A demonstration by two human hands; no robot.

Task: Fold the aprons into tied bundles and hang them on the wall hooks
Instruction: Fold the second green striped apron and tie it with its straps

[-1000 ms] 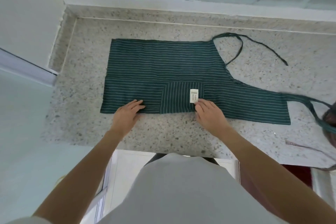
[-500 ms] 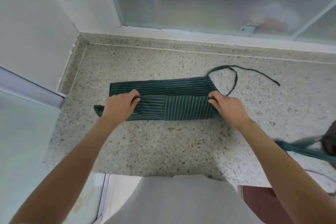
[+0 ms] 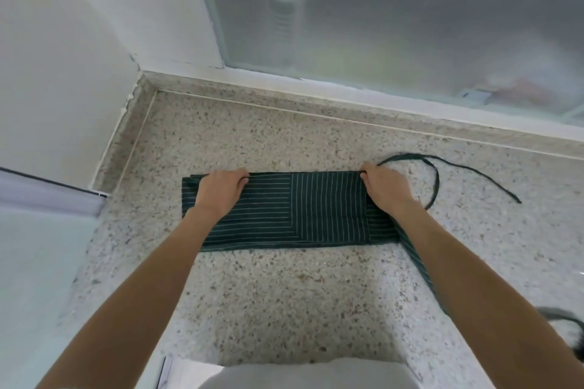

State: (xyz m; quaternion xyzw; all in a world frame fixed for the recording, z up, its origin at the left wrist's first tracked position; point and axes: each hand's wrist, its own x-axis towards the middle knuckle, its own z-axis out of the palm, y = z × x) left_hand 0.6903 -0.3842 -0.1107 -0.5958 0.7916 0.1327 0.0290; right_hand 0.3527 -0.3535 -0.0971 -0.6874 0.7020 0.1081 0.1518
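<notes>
Apron: we see the green striped apron (image 3: 303,208) folded into a long band, lying flat on the speckled table (image 3: 284,294) at the centre of the frame.
Left hand: our left hand (image 3: 221,193) sits on the band's left part, fingers curled over its far edge, pinching the cloth.
Right hand: our right hand (image 3: 384,188) grips the far right corner, fingers curled.
Strap: a thin strap (image 3: 436,180) loops to the right of that hand.
Window: a frosted window (image 3: 395,16) fills the upper right.
</notes>
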